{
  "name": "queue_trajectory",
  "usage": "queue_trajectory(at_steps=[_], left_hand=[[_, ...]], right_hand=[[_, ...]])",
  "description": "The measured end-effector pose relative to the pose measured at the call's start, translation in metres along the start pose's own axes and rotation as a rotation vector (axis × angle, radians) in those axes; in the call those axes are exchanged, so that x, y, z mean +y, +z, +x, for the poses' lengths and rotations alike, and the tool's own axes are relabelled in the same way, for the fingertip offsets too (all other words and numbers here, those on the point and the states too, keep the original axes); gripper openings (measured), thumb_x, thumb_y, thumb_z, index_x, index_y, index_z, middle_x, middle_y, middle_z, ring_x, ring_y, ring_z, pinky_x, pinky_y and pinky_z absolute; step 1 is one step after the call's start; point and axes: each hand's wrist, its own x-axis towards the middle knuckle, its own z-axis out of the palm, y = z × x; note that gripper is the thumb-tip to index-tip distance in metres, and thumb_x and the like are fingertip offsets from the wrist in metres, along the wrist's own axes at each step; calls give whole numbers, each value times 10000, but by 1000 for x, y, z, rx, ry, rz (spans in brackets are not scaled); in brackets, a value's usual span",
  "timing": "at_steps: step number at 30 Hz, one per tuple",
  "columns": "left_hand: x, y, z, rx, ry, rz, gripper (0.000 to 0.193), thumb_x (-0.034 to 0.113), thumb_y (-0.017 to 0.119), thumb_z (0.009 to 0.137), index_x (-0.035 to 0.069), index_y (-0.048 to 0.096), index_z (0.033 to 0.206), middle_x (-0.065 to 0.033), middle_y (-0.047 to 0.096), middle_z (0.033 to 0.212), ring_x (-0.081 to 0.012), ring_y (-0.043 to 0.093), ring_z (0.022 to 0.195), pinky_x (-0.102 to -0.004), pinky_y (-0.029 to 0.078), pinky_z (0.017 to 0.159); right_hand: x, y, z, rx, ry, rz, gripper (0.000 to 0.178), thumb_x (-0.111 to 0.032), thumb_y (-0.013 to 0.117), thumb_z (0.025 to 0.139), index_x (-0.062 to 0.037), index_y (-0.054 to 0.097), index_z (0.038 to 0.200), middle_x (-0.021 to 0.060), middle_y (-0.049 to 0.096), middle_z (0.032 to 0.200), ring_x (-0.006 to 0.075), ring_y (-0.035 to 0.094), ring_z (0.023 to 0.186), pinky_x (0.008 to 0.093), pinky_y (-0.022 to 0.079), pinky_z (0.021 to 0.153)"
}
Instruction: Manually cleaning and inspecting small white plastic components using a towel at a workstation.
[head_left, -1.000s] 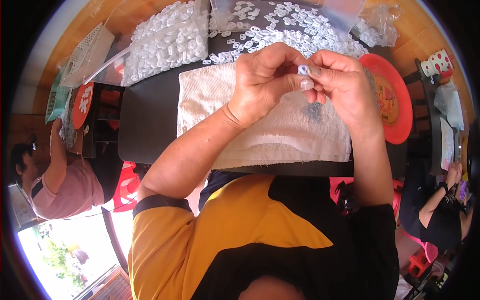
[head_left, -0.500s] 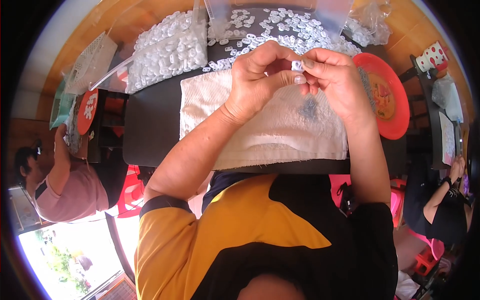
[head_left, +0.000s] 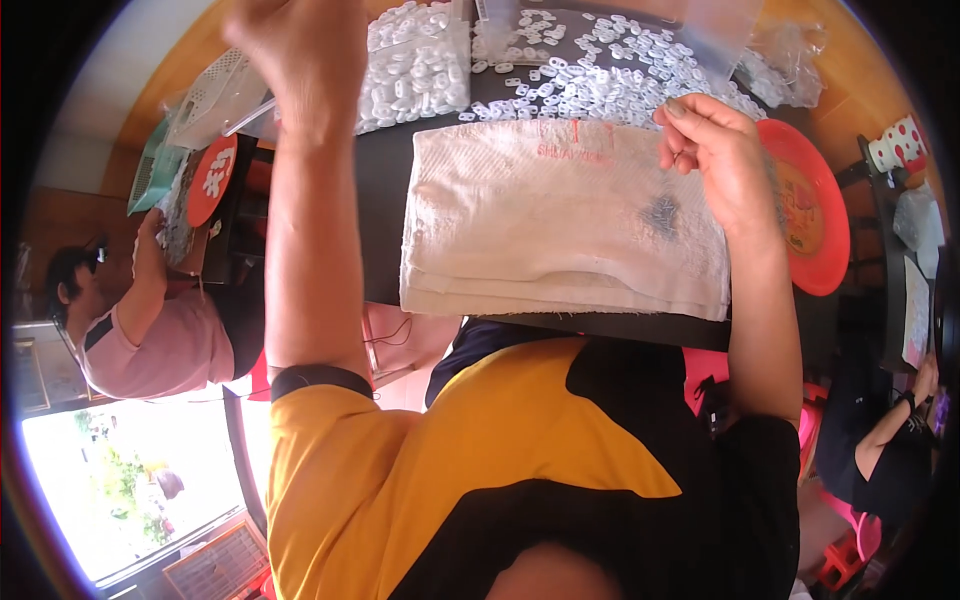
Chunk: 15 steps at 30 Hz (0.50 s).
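My left hand (head_left: 300,50) is raised at the upper left, beside a clear bag (head_left: 420,75) packed with small white oval plastic pieces. Its fingers are smeared by motion and partly cut off by the picture's edge. Over the right end of a folded whitish towel (head_left: 560,230) hovers my right hand (head_left: 712,140). Its thumb and fingers are curled together, and whatever may be between them is too small or hidden to make out. Beyond the towel, many white oval pieces with small holes (head_left: 610,90) are spread on the dark table (head_left: 385,220).
A red plate (head_left: 838,240) stands to the right of my right forearm. Clear plastic boxes (head_left: 715,30) and a crumpled clear bag (head_left: 790,65) are at the back. One person in pink (head_left: 165,345) sits at the left; another in black (head_left: 870,420) at the right.
My hands were together over the towel, pinching a small white piece. Now the left has swung far to the left, and the right stays above the towel's right part. The view has shifted slightly.
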Motion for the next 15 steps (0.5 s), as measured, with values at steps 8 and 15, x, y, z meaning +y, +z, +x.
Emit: queue_trajectory(at_steps=[8,15], left_hand=[[-17,20,-69,-442,-69,-69,150,4,724,764,-14,662,899,-8,581,732,-76,518,623,-212,401,539],[-125,41,-95,-701,27,462,98,73,685,778,28,688,866,-73,667,788,-211,648,725,-323,507,665]], right_hand=[[19,12,-2,-44,-421,-561,56,-54,637,824,-17,623,864,25,562,687,131,570,649,268,435,603],[30,32,-6,-230,-704,-1035,83,0,625,717,-25,564,768,81,599,790,279,591,772,380,469,670]])
